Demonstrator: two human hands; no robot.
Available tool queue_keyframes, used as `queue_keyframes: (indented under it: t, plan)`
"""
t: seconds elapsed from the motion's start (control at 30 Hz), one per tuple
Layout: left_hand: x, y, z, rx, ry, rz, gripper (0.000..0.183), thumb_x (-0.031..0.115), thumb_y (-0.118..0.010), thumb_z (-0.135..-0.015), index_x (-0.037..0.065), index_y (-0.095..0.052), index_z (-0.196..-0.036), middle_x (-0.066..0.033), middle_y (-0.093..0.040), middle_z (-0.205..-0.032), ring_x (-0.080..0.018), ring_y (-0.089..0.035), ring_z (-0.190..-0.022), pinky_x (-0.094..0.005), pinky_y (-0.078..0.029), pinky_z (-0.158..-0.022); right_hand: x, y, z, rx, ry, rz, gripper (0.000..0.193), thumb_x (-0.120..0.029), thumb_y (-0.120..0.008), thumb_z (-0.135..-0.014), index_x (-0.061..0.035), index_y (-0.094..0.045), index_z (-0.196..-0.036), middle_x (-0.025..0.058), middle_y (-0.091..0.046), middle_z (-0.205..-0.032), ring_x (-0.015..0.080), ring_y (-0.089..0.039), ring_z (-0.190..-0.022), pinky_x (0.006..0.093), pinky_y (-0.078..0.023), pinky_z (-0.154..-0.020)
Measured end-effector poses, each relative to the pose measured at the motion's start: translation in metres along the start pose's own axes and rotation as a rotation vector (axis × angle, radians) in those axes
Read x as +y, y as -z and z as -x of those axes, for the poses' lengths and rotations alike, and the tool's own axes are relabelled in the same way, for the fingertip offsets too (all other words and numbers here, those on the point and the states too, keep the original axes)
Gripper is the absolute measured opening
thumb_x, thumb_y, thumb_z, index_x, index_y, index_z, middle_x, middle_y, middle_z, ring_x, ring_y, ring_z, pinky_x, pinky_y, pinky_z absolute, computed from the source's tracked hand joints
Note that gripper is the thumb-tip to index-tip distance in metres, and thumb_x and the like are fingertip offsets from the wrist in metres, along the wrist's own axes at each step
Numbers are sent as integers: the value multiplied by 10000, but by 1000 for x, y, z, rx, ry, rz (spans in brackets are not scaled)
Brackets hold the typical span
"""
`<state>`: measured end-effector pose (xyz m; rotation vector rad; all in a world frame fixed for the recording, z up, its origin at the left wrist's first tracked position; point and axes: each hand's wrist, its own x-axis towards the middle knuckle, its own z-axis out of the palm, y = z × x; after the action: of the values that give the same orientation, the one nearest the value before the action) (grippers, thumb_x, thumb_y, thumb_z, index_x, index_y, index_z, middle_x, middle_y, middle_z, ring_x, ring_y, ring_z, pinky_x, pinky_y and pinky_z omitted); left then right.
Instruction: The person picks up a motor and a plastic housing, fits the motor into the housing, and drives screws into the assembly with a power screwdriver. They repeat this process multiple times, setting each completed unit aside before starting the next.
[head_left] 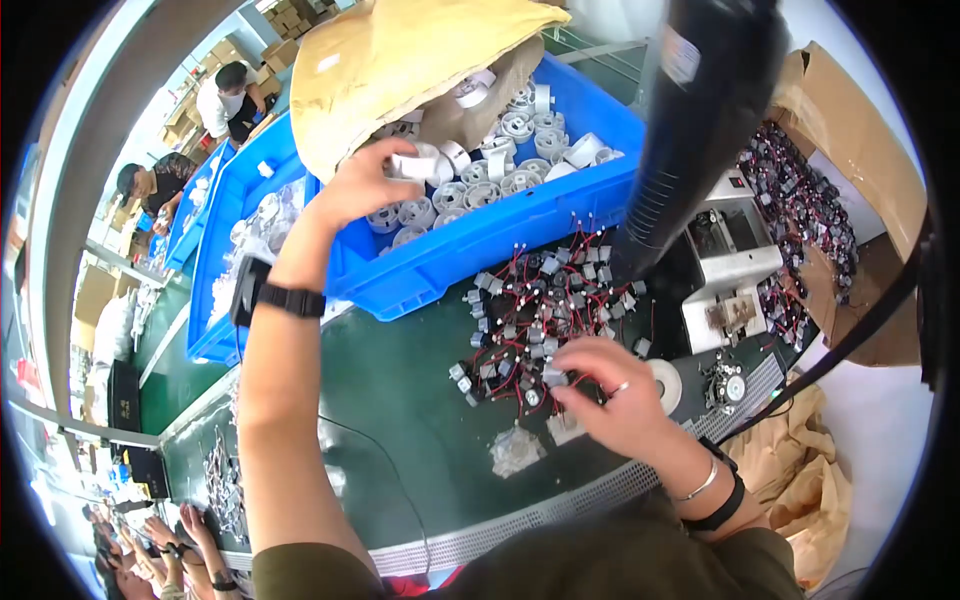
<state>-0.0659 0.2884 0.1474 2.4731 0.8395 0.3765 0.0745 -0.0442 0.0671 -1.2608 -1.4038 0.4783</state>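
My left hand (368, 185) reaches over the near wall of a blue bin (470, 240), its thumb and fingers closed on a white plastic housing (413, 164). Many similar round white housings (483, 193) lie around it in the bin. Lower down, my right hand (618, 405) pinches a small grey motor (553, 375) between thumb and fingers, at the near edge of a heap of small motors with red and black wires (545, 300). The heap rests on the green tabletop (385, 400).
A yellow-brown sack (400, 60) covers part of the bin. A black tube (690, 130) slopes down beside a metal-and-white bench machine (728, 265). At right, a cardboard box (870, 190) holds more wired motors. A white ring (664, 387) lies by my right hand. Other people work at left.
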Motion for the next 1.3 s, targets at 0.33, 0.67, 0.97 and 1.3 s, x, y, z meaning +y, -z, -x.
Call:
queue_keyframes:
  t: [0.33, 0.67, 0.97, 1.3]
  plan:
    - [137, -137, 126, -65, -517, 258, 544, 110, -803, -631, 73, -582, -1126, -156, -580, -1109, -307, -597, -985, -362, -502, -833, 7, 72, 28, 229, -348, -251, 288, -21, -669, -834, 25, -567, -1100, 76, -644, -877, 112, -626, -782, 218, -483, -693]
    - [173, -199, 135, 28, -601, 37, 489, 188, -732, -673, 177, -584, -1140, -128, -566, -1131, -297, -596, -871, -371, -528, -734, 4, 103, 56, 133, -415, -238, 289, 25, -660, -824, 33, -558, -1094, 62, -625, -982, 115, -608, -846, 236, -497, -760]
    - [187, -169, 120, -249, -610, -383, 708, 131, -673, -635, 36, -464, -1304, -102, -608, -891, -245, -597, -785, -335, -520, -630, 2, 106, 50, 143, -410, -34, 269, 49, -652, -805, 33, -584, -1065, 59, -616, -993, 104, -579, -904, 245, -494, -768]
    - [162, -150, 119, -234, -518, -637, 877, 101, -739, -589, 106, -374, -1387, -73, -584, -1044, -257, -576, -886, -361, -502, -734, 9, 82, 54, -106, -232, 221, 268, 40, -672, -747, -22, -624, -1002, 93, -624, -988, 186, -615, -850, 271, -508, -704]
